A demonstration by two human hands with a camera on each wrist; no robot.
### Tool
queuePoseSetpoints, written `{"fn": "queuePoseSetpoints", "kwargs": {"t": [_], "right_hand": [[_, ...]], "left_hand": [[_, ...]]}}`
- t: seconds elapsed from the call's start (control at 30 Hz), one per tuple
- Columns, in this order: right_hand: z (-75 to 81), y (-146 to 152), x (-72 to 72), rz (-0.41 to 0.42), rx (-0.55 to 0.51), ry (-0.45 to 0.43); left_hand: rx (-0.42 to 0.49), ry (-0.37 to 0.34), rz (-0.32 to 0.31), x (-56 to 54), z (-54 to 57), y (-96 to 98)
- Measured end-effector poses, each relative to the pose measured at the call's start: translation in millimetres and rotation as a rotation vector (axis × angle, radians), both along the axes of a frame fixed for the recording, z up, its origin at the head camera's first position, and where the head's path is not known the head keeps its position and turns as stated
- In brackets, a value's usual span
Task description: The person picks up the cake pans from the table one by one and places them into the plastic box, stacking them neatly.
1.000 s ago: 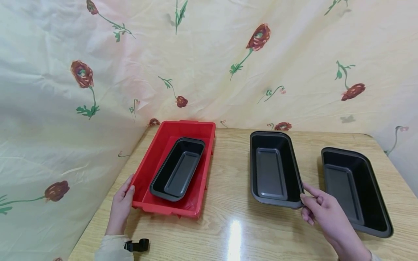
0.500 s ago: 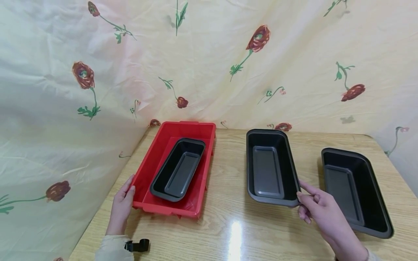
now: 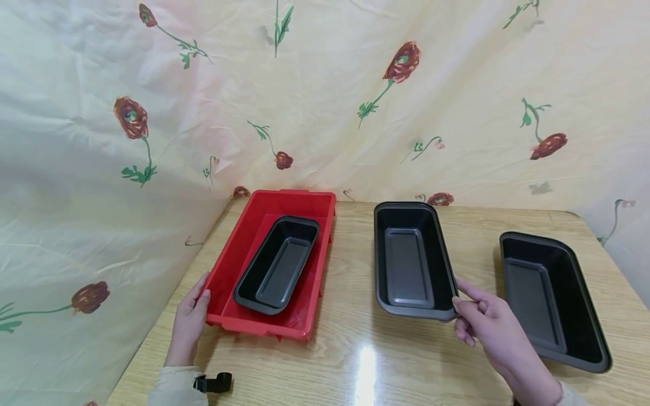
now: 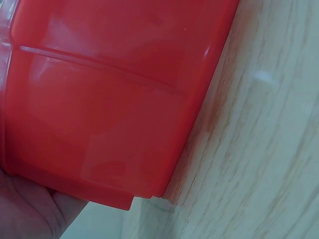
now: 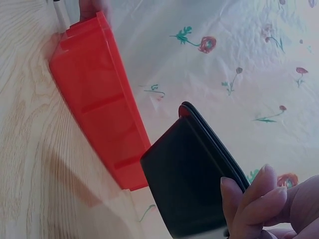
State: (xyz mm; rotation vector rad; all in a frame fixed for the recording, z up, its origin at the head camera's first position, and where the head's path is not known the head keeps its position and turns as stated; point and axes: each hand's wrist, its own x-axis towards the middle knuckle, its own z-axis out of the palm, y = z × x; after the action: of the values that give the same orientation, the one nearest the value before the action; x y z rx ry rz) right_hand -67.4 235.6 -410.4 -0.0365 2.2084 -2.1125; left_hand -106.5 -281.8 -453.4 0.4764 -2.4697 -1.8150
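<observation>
In the head view a black loaf pan [image 3: 409, 265] is pinched at its near right corner by my right hand [image 3: 490, 327], thumb on the rim and fingers beneath. The right wrist view shows that loaf pan [image 5: 187, 174] from its outer side, raised above the wood. My left hand [image 3: 189, 321] grips the near left corner of a red plastic bin [image 3: 217, 287], thumb over the rim. Inside the bin lies a second black loaf pan [image 3: 284, 270], set at a slant. In the left wrist view the bin's red wall [image 4: 109, 109] fills most of the frame.
A third black loaf pan [image 3: 538, 299] sits on the wooden table [image 3: 355, 282] at the right, close beside my right hand. Flowered cloth [image 3: 325, 101] hangs behind the table and along its left side. A black strap [image 3: 213, 382] is around the left wrist.
My right hand has carried its loaf pan a little leftward, toward the red bin. The left hand, the bin and the other two pans stay in place.
</observation>
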Motion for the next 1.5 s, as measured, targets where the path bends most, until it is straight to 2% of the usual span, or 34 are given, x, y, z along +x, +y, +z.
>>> {"fn": "queuePoseSetpoints", "kwargs": {"t": [0.6,0.93,1.5], "right_hand": [[4.7,-12.6,-1.8,0.046,-0.005,0.029],[8.1,-17.9,-1.7,0.045,-0.007,-0.013],[12.7,-27.9,-4.9,0.082,-0.055,0.026]], "left_hand": [[0.014,0.014,-0.006,0.0,-0.1,-0.3],[-0.002,0.023,-0.007,-0.7,-1.5,-1.6],[0.004,0.02,-0.017,-1.5,0.1,-2.2]]}}
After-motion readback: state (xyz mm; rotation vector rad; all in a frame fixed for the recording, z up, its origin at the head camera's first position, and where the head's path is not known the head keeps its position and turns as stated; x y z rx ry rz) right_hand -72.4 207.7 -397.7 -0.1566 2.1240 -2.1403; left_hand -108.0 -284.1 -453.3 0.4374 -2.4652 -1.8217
